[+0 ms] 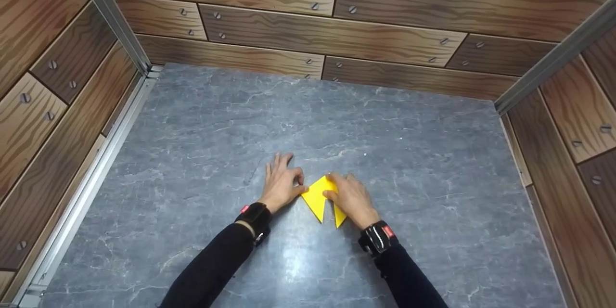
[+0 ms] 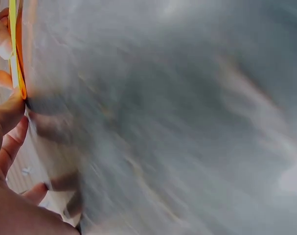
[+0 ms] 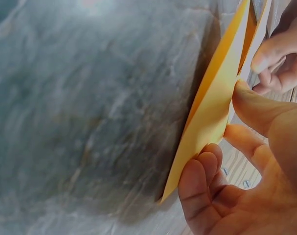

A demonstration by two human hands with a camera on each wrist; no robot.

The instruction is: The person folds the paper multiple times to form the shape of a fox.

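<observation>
A folded piece of yellow paper [image 1: 316,196] is between the two hands in the head view, with two points facing the person. The left hand [image 1: 283,185] pinches its left corner between thumb and index finger, the other fingers spread out. On the right side, the right hand [image 1: 353,197] grips the paper with thumb and fingers, covering part of it. Layered folds of the yellow paper [image 3: 212,112] show in the right wrist view, fingertips along its edge. In the left wrist view the paper [image 2: 19,58] appears edge-on at the far left, at the left thumb.
A grey marbled tabletop [image 1: 231,120] lies under the hands. Wood-patterned panels [image 1: 269,24] enclose it at the back and both sides, with metal rails [image 1: 110,19] at the corners. Both wrists wear black bands [image 1: 378,238].
</observation>
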